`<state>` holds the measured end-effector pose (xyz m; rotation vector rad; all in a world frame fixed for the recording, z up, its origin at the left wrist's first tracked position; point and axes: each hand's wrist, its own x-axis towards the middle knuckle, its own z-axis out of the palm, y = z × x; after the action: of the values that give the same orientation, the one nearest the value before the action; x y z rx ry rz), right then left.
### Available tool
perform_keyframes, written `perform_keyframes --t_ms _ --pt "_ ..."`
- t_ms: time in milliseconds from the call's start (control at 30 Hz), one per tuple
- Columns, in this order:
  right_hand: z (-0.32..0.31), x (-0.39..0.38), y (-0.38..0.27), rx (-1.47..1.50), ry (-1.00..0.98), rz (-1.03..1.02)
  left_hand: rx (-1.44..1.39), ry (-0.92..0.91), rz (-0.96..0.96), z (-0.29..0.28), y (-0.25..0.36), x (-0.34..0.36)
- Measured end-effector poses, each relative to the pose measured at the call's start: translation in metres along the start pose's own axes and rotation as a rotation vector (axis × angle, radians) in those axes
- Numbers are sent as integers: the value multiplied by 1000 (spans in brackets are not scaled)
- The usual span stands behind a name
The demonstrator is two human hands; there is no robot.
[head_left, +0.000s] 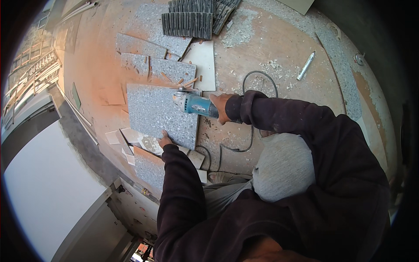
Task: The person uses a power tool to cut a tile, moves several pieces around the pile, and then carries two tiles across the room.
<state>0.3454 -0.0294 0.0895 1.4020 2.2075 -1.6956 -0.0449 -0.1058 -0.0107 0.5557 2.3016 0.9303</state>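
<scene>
My right hand (221,107) is wrapped round the body of a teal angle grinder (198,106). The grinder's metal head lies over the far right part of a grey speckled tile (162,114), with its disc close to the tile's far edge. Whether the disc touches the tile I cannot tell. At the tile's near edge, my left hand (165,139) holds it, one digit on top and the other fingers partly hidden. Orange-brown dust spreads over the floor to the left.
Cut tile pieces (172,70) lie beyond the tile, with a stack of dark ribbed tiles (187,24) farther back. A black cable (252,131) loops across the floor by my knee (283,168). A silver tube (306,65) lies at the right. White panel (48,187) stands left.
</scene>
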Motion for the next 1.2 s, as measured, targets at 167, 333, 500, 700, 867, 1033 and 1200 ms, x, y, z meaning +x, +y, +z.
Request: perform_keyframes --t_ms 167,333,500,700,867,1033,1200 --pt "-3 -4 3 4 -31 21 51 0 -13 1 -5 7" --pt "0 -7 4 25 -29 36 33 4 -53 4 1 -1" --pt "2 -6 0 55 24 -2 -61 -21 -168 -1 8 -2" --pt "1 -4 -6 34 -4 41 -217 -67 -89 -1 20 -22" --pt "7 -4 1 15 19 34 -245 -102 -108 5 21 -29" --pt "7 -6 1 1 -6 -18 -216 -50 -46 -3 3 -8" --pt "8 -12 9 -4 7 -1 -162 -71 -102 8 7 -16"
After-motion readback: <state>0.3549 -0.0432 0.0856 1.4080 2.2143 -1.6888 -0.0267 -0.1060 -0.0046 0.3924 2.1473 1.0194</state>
